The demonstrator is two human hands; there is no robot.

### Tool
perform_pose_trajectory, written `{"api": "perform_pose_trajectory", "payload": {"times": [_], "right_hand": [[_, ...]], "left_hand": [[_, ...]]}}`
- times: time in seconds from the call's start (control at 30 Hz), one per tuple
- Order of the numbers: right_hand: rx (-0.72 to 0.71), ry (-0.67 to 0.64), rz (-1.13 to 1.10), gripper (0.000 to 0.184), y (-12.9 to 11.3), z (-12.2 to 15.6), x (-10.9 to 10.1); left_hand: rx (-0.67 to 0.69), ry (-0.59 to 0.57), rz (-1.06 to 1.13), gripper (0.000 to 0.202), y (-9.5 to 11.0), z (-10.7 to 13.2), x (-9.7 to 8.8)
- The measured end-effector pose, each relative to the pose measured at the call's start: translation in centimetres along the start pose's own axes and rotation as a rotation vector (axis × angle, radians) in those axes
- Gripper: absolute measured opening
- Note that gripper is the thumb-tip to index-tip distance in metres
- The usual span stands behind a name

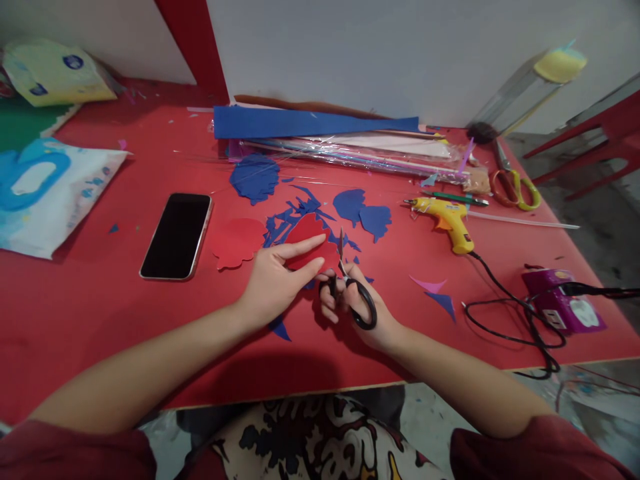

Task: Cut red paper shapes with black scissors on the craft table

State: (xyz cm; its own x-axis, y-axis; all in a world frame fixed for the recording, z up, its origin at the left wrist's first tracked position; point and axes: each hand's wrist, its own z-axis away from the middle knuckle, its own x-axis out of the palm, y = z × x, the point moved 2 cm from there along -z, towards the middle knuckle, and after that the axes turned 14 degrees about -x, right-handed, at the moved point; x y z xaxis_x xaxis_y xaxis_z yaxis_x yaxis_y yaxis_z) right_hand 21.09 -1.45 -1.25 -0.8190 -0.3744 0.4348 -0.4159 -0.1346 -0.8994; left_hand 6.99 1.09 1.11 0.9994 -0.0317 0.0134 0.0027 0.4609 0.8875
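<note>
Between the thumb and fingers of my left hand [275,277] is a red paper cutout [306,230] with a wavy edge. My right hand [373,310] grips black-handled scissors [367,313], its fingers through the loops. The blades point away from me, right beside the red cutout's right edge. Left of my left hand lies another red paper piece [237,241]. Blue paper scraps [287,220] are scattered under and behind the cutout. Farther back sit a stack of blue cutouts [254,178] and two blue petal-like shapes [375,221].
A phone [176,237] and a wipes pack [55,193] lie at left. Blue strips [310,123] and wrapped sticks run along the back. At right are a yellow glue gun [447,220], its black cable, a purple box [565,307] and yellow-and-orange-handled scissors [520,190].
</note>
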Motion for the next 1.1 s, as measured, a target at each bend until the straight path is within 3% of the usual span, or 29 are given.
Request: {"api": "perform_pose_trajectory", "payload": {"times": [1.1], "right_hand": [[-0.004,0.036,-0.021,0.043,0.09,0.00,0.00]], "left_hand": [[-0.028,-0.003,0.023,0.047,-0.37,-0.06,0.11]]}}
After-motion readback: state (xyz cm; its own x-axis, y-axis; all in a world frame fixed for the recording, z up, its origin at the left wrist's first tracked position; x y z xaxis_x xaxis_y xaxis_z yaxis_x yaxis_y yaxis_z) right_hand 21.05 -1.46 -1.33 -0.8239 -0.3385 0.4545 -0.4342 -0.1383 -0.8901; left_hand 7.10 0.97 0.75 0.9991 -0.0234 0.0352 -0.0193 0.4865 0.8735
